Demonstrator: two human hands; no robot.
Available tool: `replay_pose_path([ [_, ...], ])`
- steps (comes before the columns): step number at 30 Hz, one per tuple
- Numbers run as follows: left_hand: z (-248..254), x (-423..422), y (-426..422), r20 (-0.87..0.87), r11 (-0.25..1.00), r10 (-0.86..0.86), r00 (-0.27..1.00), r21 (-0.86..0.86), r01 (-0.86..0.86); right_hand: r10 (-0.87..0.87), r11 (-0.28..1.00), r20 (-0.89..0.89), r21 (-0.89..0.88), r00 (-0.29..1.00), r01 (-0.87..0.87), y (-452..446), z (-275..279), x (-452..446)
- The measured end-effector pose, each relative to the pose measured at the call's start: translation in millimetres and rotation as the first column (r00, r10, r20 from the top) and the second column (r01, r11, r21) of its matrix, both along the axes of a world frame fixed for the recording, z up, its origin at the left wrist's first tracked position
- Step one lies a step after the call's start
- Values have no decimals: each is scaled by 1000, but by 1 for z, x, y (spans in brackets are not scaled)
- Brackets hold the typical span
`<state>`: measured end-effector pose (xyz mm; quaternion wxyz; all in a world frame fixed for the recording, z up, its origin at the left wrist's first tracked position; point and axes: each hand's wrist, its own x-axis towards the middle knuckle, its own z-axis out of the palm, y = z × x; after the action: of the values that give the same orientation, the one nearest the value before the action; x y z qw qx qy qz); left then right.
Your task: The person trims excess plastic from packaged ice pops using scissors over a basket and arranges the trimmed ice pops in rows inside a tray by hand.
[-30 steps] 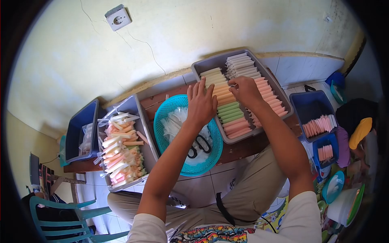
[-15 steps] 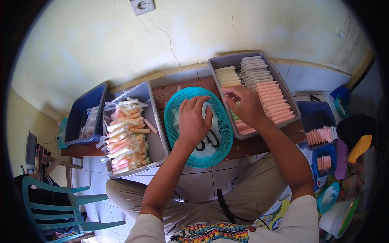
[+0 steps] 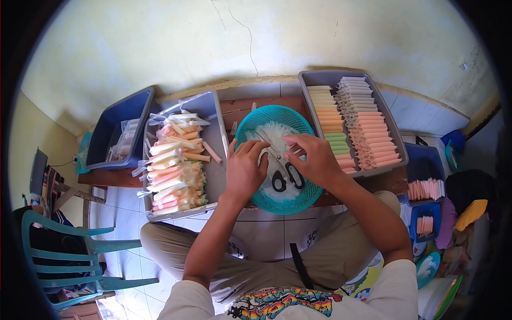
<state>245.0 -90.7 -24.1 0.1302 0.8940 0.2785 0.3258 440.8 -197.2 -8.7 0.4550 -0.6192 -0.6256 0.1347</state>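
A teal mesh basket (image 3: 311,200) stands in front of me with clear plastic scraps (image 3: 273,131) in it. On the scraps lies a pair of scissors (image 3: 279,181) with black handles, blades pointing away from me. My left hand (image 3: 247,166) hovers above the basket's left side, fingers loosely bent and thumb apart from them. Over the right side is my right hand (image 3: 314,157), curved, with a gap between thumb and forefinger. Nothing visible sits in either hand; the fingertips are near each other above the scissors.
To the left, a grey tray (image 3: 216,133) holds a heap of pastel filled tubes (image 3: 176,165). A blue tub (image 3: 109,136) stands beyond it. At right, another grey tray (image 3: 402,152) carries neat rows of tubes (image 3: 373,133). A green plastic chair (image 3: 58,261) is at lower left.
My right hand has come from the right tray's edge back over the basket. My left hand has shifted to the basket's left side, uncovering the scissors. The whole view has turned slightly.
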Motion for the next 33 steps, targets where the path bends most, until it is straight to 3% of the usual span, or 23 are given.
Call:
replay_pose_path([
  [11,6,-30,13,80,998,63,995,-36,-60,44,999,41,-8,998,-44,12,-3,-27],
  [16,12,-24,11,164,998,-14,986,-54,23,42,999,57,25,997,-43,13,5,-27],
  [23,19,45,19,232,989,-146,962,19,145,-144,985,26,96,989,141,12,29,26],
  [26,20,91,23,294,980,-196,935,20,199,-325,940,-13,106,946,324,13,31,68],
  [33,1,187,53,197,967,-250,948,105,233,-473,880,105,100,875,464,38,-17,170],
])
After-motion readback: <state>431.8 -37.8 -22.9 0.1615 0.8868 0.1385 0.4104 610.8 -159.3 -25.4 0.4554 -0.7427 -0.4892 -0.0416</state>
